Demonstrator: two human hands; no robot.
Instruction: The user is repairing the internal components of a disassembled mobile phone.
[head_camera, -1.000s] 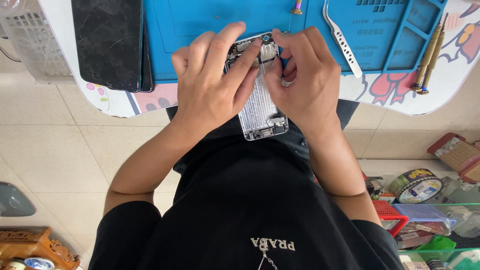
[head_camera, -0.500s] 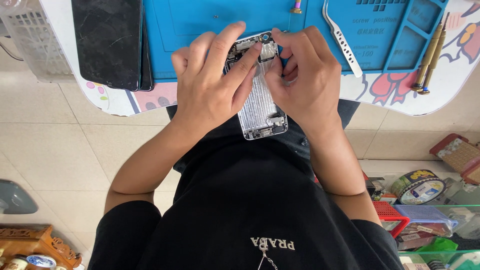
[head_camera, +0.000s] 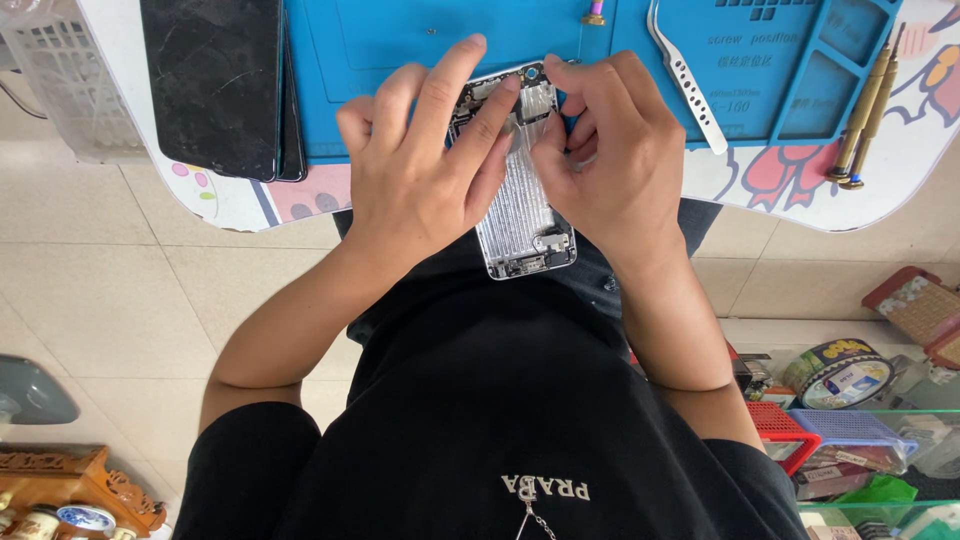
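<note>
Item: opened phone shell, silver, inner side up, lying lengthwise from the near edge of the blue mat out over the lap; its far end sits on the mat, its near end overhangs the desk; left hand laid across the shell's left side, fingers spread, index tip on the upper inner parts; right hand against the right side, fingers curled, thumb and forefinger pressed together at the shell's top, though what they pinch cannot be told; both hands touching the shell and close to each other. Nearby: dark cracked screen panel left of the mat; metal tweezers on the mat, right of the hands; two brass-handled screwdrivers at the mat's right edge; white basket at far left.
</note>
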